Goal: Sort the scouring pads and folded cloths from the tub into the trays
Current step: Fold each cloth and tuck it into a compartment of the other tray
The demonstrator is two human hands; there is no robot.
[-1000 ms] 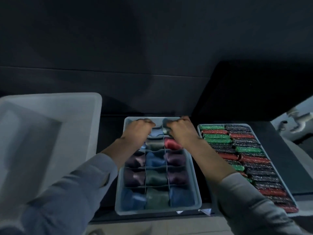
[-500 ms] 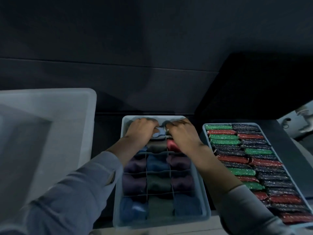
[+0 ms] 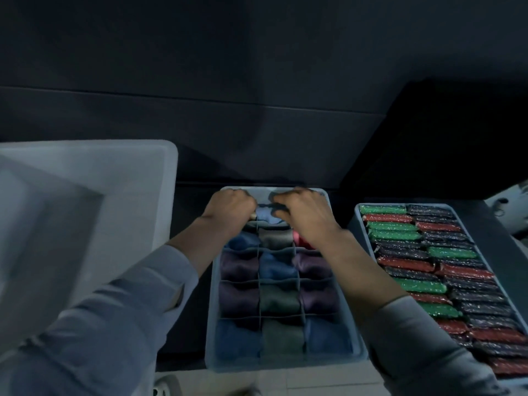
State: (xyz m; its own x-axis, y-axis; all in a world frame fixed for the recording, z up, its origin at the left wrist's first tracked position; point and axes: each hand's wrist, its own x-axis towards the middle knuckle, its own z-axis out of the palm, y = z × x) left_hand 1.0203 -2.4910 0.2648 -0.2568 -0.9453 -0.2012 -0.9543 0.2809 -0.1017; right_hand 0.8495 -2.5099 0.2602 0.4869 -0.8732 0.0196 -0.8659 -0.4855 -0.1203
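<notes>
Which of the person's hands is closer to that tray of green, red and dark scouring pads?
Right. The right hand is over the far end of the cloth tray, on the side beside the scouring pad tray; the left hand is farther away, toward the tub.

Both arms wear long grey sleeves (image 3: 114,318), leaving bare wrists and hands uncovered.

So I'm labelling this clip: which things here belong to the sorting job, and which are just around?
Job: left hand and right hand on light blue cloth; divided tray; pad tray; scouring pads; white tub.
Around: dark wall; white fixture.
</notes>
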